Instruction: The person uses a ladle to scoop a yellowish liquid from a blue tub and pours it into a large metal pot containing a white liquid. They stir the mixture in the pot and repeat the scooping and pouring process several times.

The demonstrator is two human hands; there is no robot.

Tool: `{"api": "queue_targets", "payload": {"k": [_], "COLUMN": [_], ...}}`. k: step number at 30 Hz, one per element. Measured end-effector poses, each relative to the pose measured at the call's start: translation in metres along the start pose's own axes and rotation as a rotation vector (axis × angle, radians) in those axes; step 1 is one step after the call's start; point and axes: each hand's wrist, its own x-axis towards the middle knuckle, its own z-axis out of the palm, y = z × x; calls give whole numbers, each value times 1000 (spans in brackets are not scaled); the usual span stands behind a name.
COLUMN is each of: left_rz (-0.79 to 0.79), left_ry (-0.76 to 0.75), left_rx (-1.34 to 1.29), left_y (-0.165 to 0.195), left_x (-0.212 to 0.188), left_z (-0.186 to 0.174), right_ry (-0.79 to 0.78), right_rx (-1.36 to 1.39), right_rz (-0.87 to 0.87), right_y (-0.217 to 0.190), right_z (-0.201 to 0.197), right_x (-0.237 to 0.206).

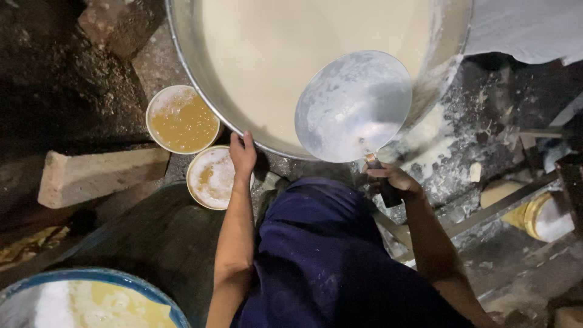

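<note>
We have the big round metal ladle (353, 104) up over the near edge of the wide steel vat (188, 54), its bowl tipped toward us, streaked with white film and carrying nothing we can see. Our right hand (393, 180) is clenched round its dark handle just below the bowl, while our left hand (242, 153) rests with its fingers curled on the vat's rim. The vat is filled nearly to the brim with smooth cream-white liquid. Just beside it on the left sit two small round bowls: the yellow-liquid bowl (182, 119), brimming, and the frothy bowl (211, 177), pale foam over a little yellow. So two bowls look filled already, and the vat itself looks barely drawn down. At lower left, a blue-rimmed tub (121, 279) holds yellowish liquid with white lumps.
</note>
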Motion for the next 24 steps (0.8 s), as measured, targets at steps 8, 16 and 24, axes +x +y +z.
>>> {"api": "queue_targets", "payload": {"k": [8, 16, 24], "left_rz": [-95, -47, -307], "left_ry": [-102, 727, 977], "left_rx": [9, 442, 925], "left_y": [-10, -51, -50], "left_x": [-6, -82, -178], "left_z": [-43, -226, -364], "right_ry": [117, -306, -443], "right_rx": [-275, -348, -743], "right_rz": [-92, -134, -181], "right_y": [-3, -82, -77], "right_z": [29, 165, 378], "right_x": [-1, 21, 88]}}
